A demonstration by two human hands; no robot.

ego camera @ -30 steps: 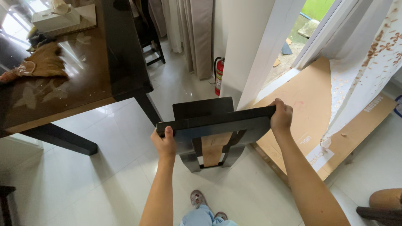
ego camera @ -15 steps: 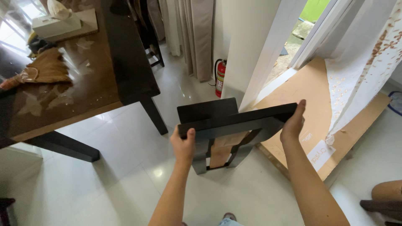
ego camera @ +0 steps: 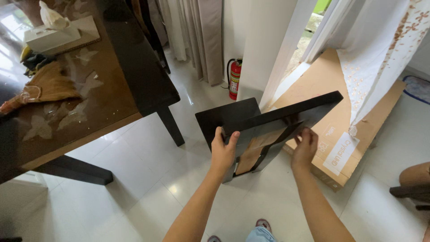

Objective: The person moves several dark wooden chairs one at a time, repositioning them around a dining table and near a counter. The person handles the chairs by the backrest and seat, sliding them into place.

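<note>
1. White tiled floor (ego camera: 134,179) carries everything; dark tabletop (ego camera: 89,89) off to the left, its corner leg near the chair's seat; cardboard sheet (ego camera: 331,103) flat on the floor to the right, under a white curtain (ego camera: 376,54).
2. Dark wooden chair (ego camera: 251,127) dead ahead of both hands, tilted, seat away, backrest toward the body.
3. Long axis = top rail (ego camera: 286,112), running from low-left near the left hand up to far-right over the cardboard edge.
4. Left hand (ego camera: 222,150) wrapped shut around the rail's near-left end, thumb over the top.
5. Right hand (ego camera: 304,148) lower, under the rail, fingers half curled against the back frame; touching, not clearly gripping.
6. Left hand nearer the rail; right end of rail unsupported.
</note>
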